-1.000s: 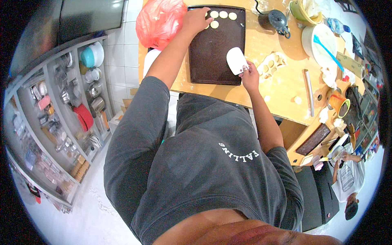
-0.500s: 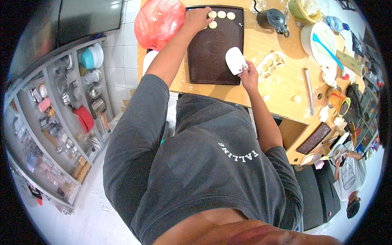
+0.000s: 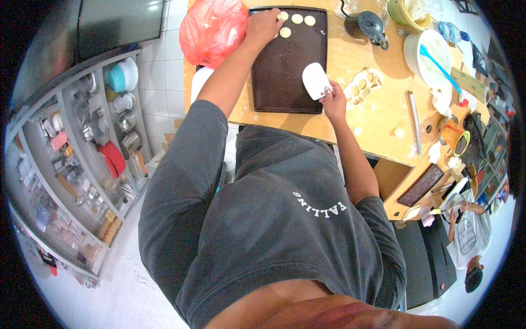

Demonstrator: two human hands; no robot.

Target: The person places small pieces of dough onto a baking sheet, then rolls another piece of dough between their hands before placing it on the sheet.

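Up at the far left of a dark baking tray (image 3: 287, 71), my left hand (image 3: 264, 27) has its fingers closed at the edge of a pale, scalloped dough round (image 3: 282, 16); the palm side is hidden. Two more rounds lie in a row to its right, including a middle dough round (image 3: 296, 19), and another dough round (image 3: 285, 33) sits just nearer to me. My right hand (image 3: 333, 101) grips a white dough scraper (image 3: 316, 81) by its lower edge, holding it over the tray's right rim. No dough round shows on the scraper's visible face.
Right of the tray lies a dough sheet with cut-out holes (image 3: 366, 85). A red plastic bag (image 3: 213, 33) borders the tray's left. Farther right are a black lidded pot (image 3: 368, 28), a white bowl (image 3: 413, 52) with a blue spatula and a metal rod (image 3: 414, 122). Another person (image 3: 472, 236) is at the right.
The dough round at my left fingertips has shifted slightly up and left, with the fingers at it. My right hand and the scraper stay in place.
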